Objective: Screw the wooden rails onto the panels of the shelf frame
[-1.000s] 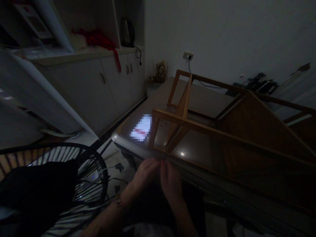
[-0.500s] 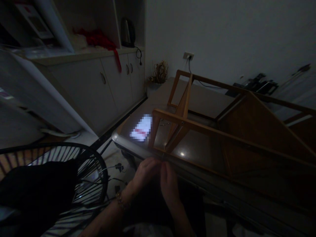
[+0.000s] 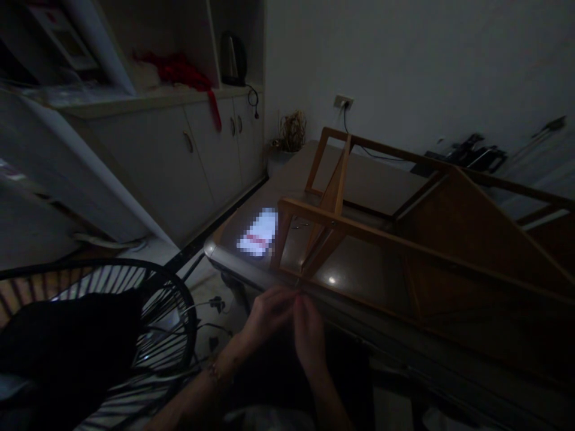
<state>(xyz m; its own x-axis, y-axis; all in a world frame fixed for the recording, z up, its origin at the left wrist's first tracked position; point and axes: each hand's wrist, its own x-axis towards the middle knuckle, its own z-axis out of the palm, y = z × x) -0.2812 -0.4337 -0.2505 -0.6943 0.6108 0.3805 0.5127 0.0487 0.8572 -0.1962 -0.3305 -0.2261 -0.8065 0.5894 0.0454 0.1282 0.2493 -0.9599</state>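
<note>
A brown wooden shelf frame [image 3: 372,230] lies on its side on the table [image 3: 251,194]. At its near lower rail, close to the front corner, my left hand [image 3: 271,314] and my right hand [image 3: 309,335] meet with fingertips pinched together. A tiny thin piece seems to stick up from the fingertips against the rail, too small and dark to name. Both hands are closed, and what lies inside them is hidden. A few small metal pieces, perhaps screws [image 3: 300,225], rest on the tabletop inside the frame.
A lit phone [image 3: 259,233] lies left of the frame. To my left stands a black corded chair [image 3: 191,311] with dark cloth on it. White cabinets [image 3: 157,155] hold a kettle [image 3: 233,60] and red cloth. A dried plant [image 3: 291,130] stands in the corner.
My hands stay at the same rail with only slight finger movement; the left fingers look a little more extended. The frame and phone have not moved.
</note>
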